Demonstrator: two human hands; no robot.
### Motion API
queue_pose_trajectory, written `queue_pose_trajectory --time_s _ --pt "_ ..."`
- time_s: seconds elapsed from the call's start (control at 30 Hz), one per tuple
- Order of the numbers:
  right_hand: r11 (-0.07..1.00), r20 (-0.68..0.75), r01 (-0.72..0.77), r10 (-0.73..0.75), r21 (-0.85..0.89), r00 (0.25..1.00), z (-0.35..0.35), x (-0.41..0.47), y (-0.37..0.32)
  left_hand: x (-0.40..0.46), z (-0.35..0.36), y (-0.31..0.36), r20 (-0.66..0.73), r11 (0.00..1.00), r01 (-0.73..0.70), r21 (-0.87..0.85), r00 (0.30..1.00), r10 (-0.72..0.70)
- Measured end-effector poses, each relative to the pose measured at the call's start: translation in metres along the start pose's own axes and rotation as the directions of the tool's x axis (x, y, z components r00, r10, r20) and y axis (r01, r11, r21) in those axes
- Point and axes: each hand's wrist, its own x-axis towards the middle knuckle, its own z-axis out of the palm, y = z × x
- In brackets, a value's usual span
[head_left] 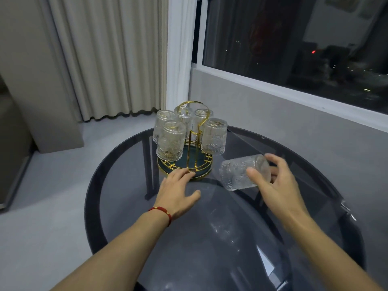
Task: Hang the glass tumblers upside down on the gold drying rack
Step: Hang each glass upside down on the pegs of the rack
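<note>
Curtain [105,59]: pale, pleated, hanging to the floor behind the table on the left
Table [130,206]: round, dark smoked glass with a black rim
Left hand [178,192]: palm down, fingers spread and holding nothing, fingertips touching the front edge of the rack base; a red cord bracelet [162,212] on the wrist
Rack [184,166]: gold wire stand on a round dark green base, loop handle on top, standing on the far part of the table
Hung glasses: five patterned tumblers mouth down on the rack arms, the front-left glass [171,141] nearest the left hand, the right-side glass [214,136] nearest the free one, three more behind
Sixth glass [239,172]: off the rack, tipped on its side just right of the base, mouth toward the lower left
Right hand [277,181]: wrapped loosely round the tipped glass, thumb on the near side, fingers behind its bottom end
Window [294,38]: dark, on the right wall above a grey sill
</note>
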Motion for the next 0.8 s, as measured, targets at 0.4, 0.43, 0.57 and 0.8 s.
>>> queue_pose_trajectory --time_s 0.4,0.43,0.57,0.8 --pt "0.89 0.091 0.381 -0.37 -0.252 0.925 0.05 0.066 -0.109 0.003 0.002 0.007 -0.077 0.991 -0.02 0.13 0.997 0.03" --pt "0.88 0.112 0.386 -0.37 -0.276 0.922 0.056 0.071 -0.111 0.003 0.001 0.006 -0.075 0.99 -0.022 0.142 0.997 0.033" --pt "0.86 0.167 0.383 -0.346 -0.338 0.923 0.074 0.086 -0.112 0.003 0.001 0.003 -0.073 0.986 -0.022 0.165 0.997 0.035" --pt "0.798 0.239 0.408 -0.334 -0.442 0.912 0.096 0.103 -0.109 0.001 0.001 0.003 -0.069 0.982 -0.024 0.186 0.997 0.037"
